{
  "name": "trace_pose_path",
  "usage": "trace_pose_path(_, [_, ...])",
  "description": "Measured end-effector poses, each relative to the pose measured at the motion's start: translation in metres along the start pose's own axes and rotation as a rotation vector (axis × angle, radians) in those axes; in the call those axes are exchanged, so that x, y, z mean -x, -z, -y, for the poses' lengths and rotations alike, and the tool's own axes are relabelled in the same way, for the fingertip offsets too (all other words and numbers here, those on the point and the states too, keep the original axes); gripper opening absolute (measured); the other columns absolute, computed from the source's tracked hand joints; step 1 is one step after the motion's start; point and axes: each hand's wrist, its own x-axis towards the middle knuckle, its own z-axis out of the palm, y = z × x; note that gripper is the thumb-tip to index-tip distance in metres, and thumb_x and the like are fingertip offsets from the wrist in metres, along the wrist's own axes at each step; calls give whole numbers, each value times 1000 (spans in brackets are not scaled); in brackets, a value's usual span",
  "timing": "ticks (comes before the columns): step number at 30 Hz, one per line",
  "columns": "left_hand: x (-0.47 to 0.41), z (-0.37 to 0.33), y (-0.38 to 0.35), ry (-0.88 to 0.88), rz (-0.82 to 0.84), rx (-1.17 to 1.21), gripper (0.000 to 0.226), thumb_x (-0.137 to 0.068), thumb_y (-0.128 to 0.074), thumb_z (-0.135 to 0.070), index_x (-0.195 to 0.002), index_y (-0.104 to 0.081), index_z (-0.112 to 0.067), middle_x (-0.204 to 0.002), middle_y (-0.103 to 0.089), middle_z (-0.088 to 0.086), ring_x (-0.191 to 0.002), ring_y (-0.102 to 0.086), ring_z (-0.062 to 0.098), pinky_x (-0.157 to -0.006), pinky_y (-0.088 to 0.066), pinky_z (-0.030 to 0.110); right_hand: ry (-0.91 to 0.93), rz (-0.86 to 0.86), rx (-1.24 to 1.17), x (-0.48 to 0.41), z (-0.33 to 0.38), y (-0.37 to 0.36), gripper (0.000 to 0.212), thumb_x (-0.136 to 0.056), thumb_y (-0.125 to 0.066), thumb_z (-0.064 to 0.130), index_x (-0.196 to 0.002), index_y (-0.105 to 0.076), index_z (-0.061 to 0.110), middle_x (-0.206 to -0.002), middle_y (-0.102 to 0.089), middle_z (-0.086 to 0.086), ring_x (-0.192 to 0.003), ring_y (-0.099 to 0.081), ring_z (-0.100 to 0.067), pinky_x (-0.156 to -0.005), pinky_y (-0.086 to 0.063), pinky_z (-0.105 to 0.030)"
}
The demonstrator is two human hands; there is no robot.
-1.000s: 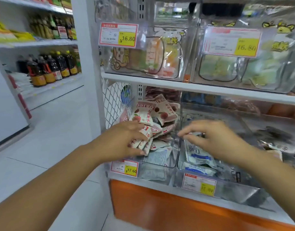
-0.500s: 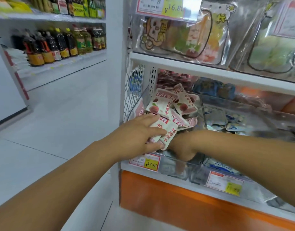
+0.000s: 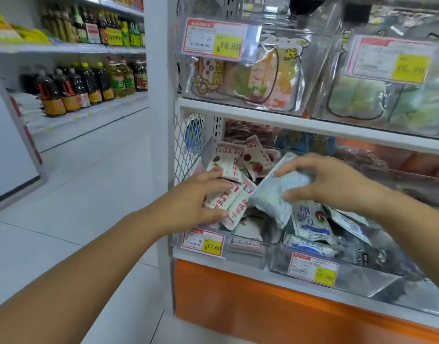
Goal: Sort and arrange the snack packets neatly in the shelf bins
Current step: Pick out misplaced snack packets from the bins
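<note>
Pale-blue glossy packets (image 3: 275, 194), a small stack of flat, pillow-shaped sachets, are sitting in your right hand (image 3: 337, 184), which is curling round them with the thumb below and the fingers on top. The stack is hanging tilted above the divide between the two clear lower bins. Your left hand (image 3: 188, 202) is gripping a fan of red-and-white packets (image 3: 226, 199) over the left bin (image 3: 238, 256), thumb beneath and fingers across the top. These sachets are looking slick and crinkly, with flat sealed edges, so they are likely sliding easily against one another. If you are loosening either grip while tipping, part of a stack could be slipping out and landing in the wrong bin, mixing the two kinds. More blue-and-white packets (image 3: 310, 219) are lying jumbled in the right bin (image 3: 377, 284), whose see-through plastic front is leaning forward. Dropping the stack rather than laying it down would be leaving that bin untidy. A red-and-yellow price tag (image 3: 203, 243) is hanging on the left bin's front, above an orange base panel (image 3: 263, 309).
</note>
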Motion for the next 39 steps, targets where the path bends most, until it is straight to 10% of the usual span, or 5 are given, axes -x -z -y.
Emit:
trace_pose_path(8, [4, -10, 10, -36, -56, -73, 46, -89, -66, -34, -131, -52, -46, -147, -36, -24, -126, -21, -14, -104, -21, 11, -424, -63, 346, 49, -76, 28, 69, -69, -69, 62, -132, -53, 37, -125, -60, -4, -121, -50, -26, -99, -38, -34])
trace_pose_path(17, [19, 9, 22, -46, -160, -243, 49, -87, -66, -40, -134, -50, -43, -140, -48, -17, -126, -43, 2, -108, -36, 28, 391, 98, 340, -60, 38, -77, 34, -98, -48, 35, -129, -57, 25, -137, -49, 1, -130, -37, -16, -114, -26, -36])
trace_pose_path(23, [26, 26, 15, -107, -148, -419, 52, -90, -63, -38, -139, -49, -29, -141, -51, -10, -128, -44, 12, -102, -43, 32, 430, 304, 766, -84, 20, -87, 51, -86, -34, 73, -127, -52, 48, -135, -48, 8, -131, -35, -21, -109, -26, -46])
trace_pose_path(30, [15, 22, 4, -187, -210, -546, 41, -79, -73, -39, -114, -69, -20, -114, -68, 0, -104, -62, 21, -85, -53, 36, 316, 461, 681, -52, 14, -56, 40, -93, -48, 54, -132, -49, 50, -148, -39, 15, -138, -31, -13, -114, -28, -39])
trace_pose_path(39, [-32, -1, -33, 76, -36, -222, 70, -90, -53, -56, -148, -30, -26, -162, 6, 0, -146, 17, 16, -121, -6, 42, 134, 59, 468, -143, 3, -69, 17, -97, -47, 31, -110, -58, 27, -107, -53, 2, -106, -49, -22, -78, -40, -32])
